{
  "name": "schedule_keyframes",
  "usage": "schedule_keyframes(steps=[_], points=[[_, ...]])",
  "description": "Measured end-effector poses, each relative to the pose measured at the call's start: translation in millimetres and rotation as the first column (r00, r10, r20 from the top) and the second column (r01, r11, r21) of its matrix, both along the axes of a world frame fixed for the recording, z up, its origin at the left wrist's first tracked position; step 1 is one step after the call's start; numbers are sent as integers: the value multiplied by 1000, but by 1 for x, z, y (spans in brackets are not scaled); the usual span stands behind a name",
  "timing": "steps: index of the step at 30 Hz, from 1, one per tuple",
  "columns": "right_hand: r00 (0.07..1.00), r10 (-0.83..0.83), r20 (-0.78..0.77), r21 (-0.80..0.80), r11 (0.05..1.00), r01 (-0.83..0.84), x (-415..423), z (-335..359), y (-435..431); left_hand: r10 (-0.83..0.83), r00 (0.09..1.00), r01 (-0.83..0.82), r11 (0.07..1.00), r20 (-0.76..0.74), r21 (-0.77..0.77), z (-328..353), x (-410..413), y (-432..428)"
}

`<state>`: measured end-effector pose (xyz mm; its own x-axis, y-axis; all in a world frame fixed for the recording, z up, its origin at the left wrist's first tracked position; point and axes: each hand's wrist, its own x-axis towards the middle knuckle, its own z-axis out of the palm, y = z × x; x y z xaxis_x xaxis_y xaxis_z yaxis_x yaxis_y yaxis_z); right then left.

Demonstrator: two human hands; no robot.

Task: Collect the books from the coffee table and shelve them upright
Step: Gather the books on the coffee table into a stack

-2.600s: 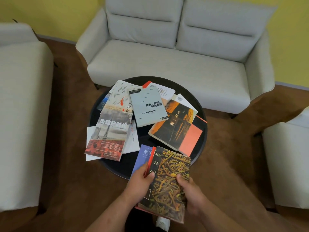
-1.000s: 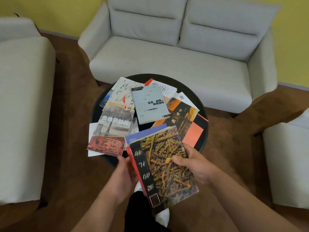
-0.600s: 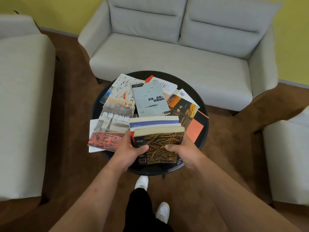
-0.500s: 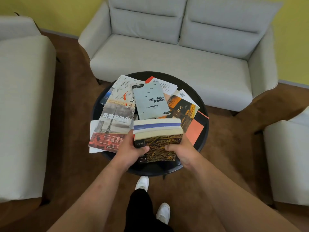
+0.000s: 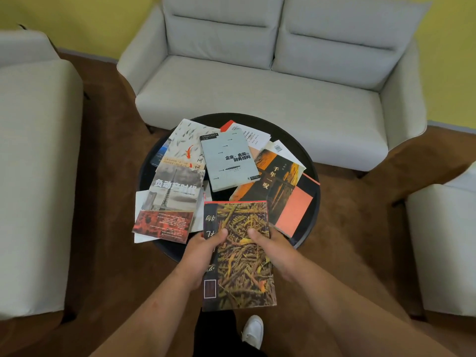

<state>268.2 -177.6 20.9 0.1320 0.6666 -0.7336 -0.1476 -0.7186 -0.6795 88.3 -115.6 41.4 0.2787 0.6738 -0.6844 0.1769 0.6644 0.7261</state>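
I hold a small stack of books flat over the near edge of the round black coffee table (image 5: pixel 313 207). Its top book (image 5: pixel 242 266) has a dark cover with yellow twigs. My left hand (image 5: pixel 203 256) grips the stack's left side and my right hand (image 5: pixel 273 251) its right side, thumbs on the cover. Several books lie scattered on the table: a grey tower-cover book (image 5: pixel 170 202), a fish-cover book (image 5: pixel 185 148), a pale grey-green book (image 5: pixel 229 161) and an orange-and-black book (image 5: pixel 278 184).
A grey two-seat sofa (image 5: pixel 257 81) stands behind the table. A pale armchair (image 5: pixel 33 163) sits to the left and another pale seat (image 5: pixel 443 243) to the right. Brown carpet surrounds the table. My white shoe (image 5: pixel 252 331) shows below the stack.
The stack stood on edge on the table half a second ago; now it lies tilted back flat in both hands, cover up, drawn nearer to me.
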Motion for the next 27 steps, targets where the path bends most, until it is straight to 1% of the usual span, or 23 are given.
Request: schedule_keyframes(steps=[2, 3, 4, 5, 6, 7, 9, 10, 11, 13, 14, 16, 17, 18, 20, 21, 22, 23, 25, 26, 27], points=[[999, -38, -8, -103, 994, 37, -10, -13, -5, 35, 999, -40, 986, -33, -160, -15, -4, -7], [1000, -30, 2, -152, 988, 30, -15, -18, -8, 26, 998, -38, 975, -57, -217, -23, -6, -10], [1000, -1, 23, -186, 983, 5, -19, -20, -11, 18, 996, -40, 963, -84, -267, -30, -8, -11], [997, 26, 66, -208, 978, -12, -21, -25, -13, 17, 992, -52, 957, -123, -286, -40, -9, -11], [992, 54, 117, -222, 975, -27, -23, -30, -14, 10, 986, -58, 959, -169, -278, -46, -8, -12], [982, 79, 170, -228, 973, -38, -26, -30, -14, -10, 974, -44, 972, -227, -232, -54, -7, -11], [957, 113, 266, -232, 971, -50, -27, -29, -10, -89, 931, 60, 994, -353, -92, -63, -1, -5], [945, 126, 302, -231, 971, -56, -27, -28, -7, -131, 895, 128, 991, -426, -37, -66, 1, -1], [935, 145, 325, -234, 970, -69, -26, -28, -4, -173, 845, 197, 980, -506, -5, -68, 2, 3], [909, 202, 364, -255, 960, -111, -25, -28, 3, -233, 705, 339, 941, -670, 29, -70, 3, 8], [897, 227, 380, -273, 954, -125, -25, -27, 5, -263, 642, 415, 909, -720, 39, -71, 2, 10], [868, 287, 405, -338, 929, -150, -25, -27, 9, -319, 578, 522, 852, -751, 40, -67, 0, 16], [842, 343, 417, -389, 904, -176, -25, -27, 10, -318, 571, 544, 837, -757, 58, -65, -5, 21], [807, 406, 430, -432, 877, -212, -23, -26, 11, -269, 579, 540, 834, -769, 115, -61, -12, 29], [741, 475, 475, -442, 857, -266, -21, -22, 14, -39, 603, 471, 823, -797, 317, -60, -37, 52], [698, 484, 528, -410, 865, -289, -20, -20, 17, 83, 585, 439, 803, -806, 402, -60, -51, 66], [638, 477, 604, -362, 878, -313, -22, -18, 20, 151, 542, 417, 805, -827, 421, -61, -65, 80], [570, 448, 689, -307, 892, -331, -24, -16, 24, 162, 498, 407, 823, -852, 395, -63, -77, 94], [433, 339, 835, -179, 912, -370, -31, -14, 32, 85, 444, 430, 853, -892, 295, -67, -94, 119], [360, 299, 884, -131, 897, -422, -34, -14, 38, 34, 428, 469, 846, -903, 254, -70, -98, 129], [301, 299, 906, -116, 856, -504, -38, -15, 44, -3, 423, 507, 830, -906, 233, -75, -103, 139]])
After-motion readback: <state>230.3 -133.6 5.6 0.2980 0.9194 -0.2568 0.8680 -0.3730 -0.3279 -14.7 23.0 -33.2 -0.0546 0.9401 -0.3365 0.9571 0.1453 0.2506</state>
